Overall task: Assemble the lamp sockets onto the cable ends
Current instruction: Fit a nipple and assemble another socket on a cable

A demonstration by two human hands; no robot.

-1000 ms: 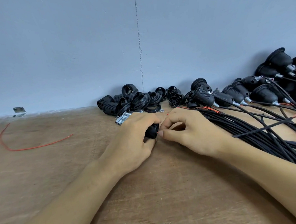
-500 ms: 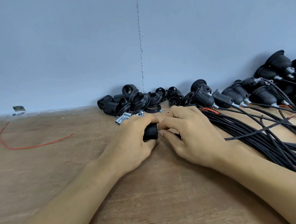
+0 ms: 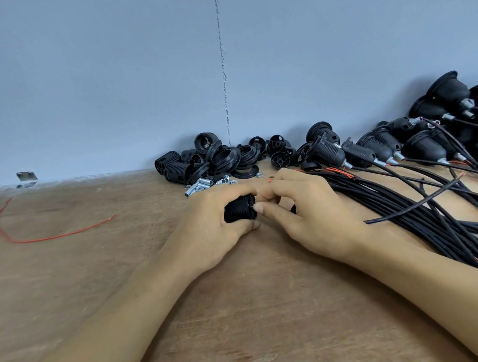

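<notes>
My left hand grips a black threaded lamp socket lying sideways on the wooden table. My right hand meets it from the right, thumb and fingers curled at the socket's open end; a bit of another black part shows under its fingers. What the fingertips pinch is hidden. A thick bundle of black cables runs from under my right hand to the lower right.
Loose black socket shells and rings and small metal tubes lie by the blue wall. Sockets fitted on cables are piled at the right. A red wire lies at the left, near a metal bracket.
Both hands stay together at the socket. More of the socket body now shows in my left hand, and my right fingers have shifted at its end.
</notes>
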